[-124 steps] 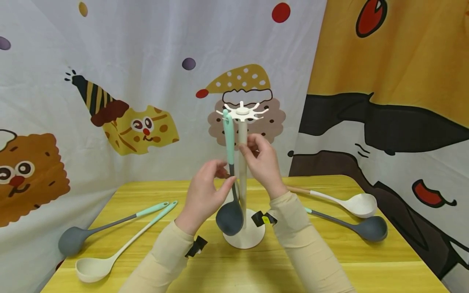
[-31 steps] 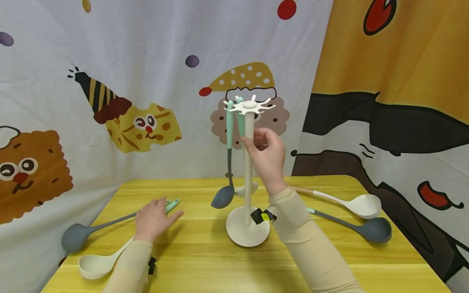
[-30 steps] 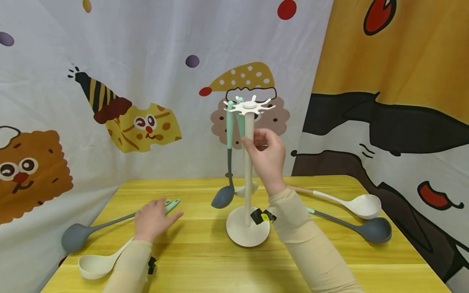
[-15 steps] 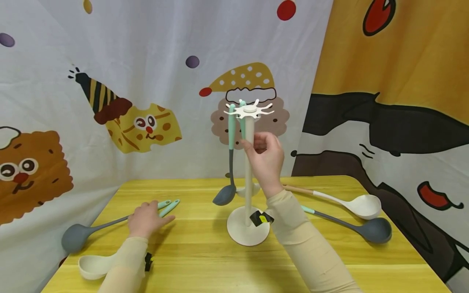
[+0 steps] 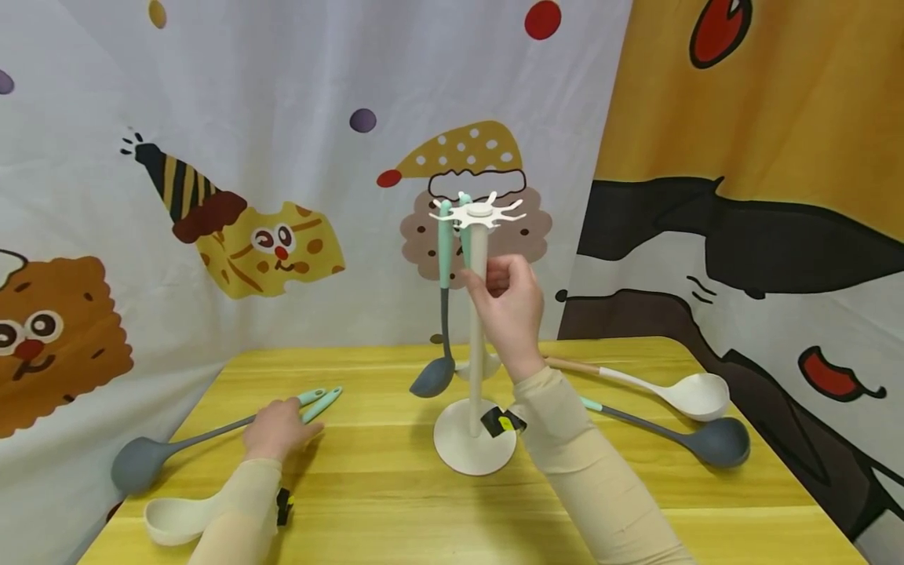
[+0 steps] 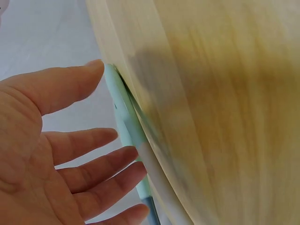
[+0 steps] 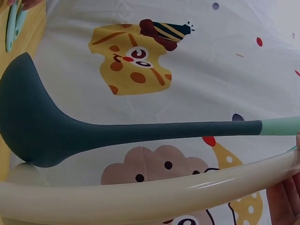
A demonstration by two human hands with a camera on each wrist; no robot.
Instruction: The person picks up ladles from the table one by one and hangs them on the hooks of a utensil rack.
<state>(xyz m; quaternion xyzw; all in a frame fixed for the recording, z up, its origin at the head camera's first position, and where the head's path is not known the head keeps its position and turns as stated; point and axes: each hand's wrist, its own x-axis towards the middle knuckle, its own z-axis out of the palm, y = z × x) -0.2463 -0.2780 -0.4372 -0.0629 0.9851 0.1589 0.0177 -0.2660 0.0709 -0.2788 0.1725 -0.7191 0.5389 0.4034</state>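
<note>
My right hand (image 5: 512,314) grips the upper pole of a cream utensil stand (image 5: 475,451), thumb in front. From hooks on the stand's left and back hang a grey ladle (image 5: 433,378) with a mint handle and a pale ladle (image 5: 489,366), partly hidden by the pole. At the table's left, my left hand (image 5: 277,430) is low over two mint-handled utensils: a cream ladle (image 5: 175,521) and a grey one (image 5: 140,464). In the left wrist view its thumb and fingers are spread apart, tips right beside the cream ladle's mint handle (image 6: 124,105).
On the table's right lie a white ladle (image 5: 699,396) with a wooden handle and another grey ladle (image 5: 720,442). The yellow wooden table (image 5: 395,510) ends at a printed cloth backdrop (image 5: 297,118).
My left hand has left the grey ladle, which now hangs on the stand, and moved left and down to the handles lying there. My right hand stays on the pole.
</note>
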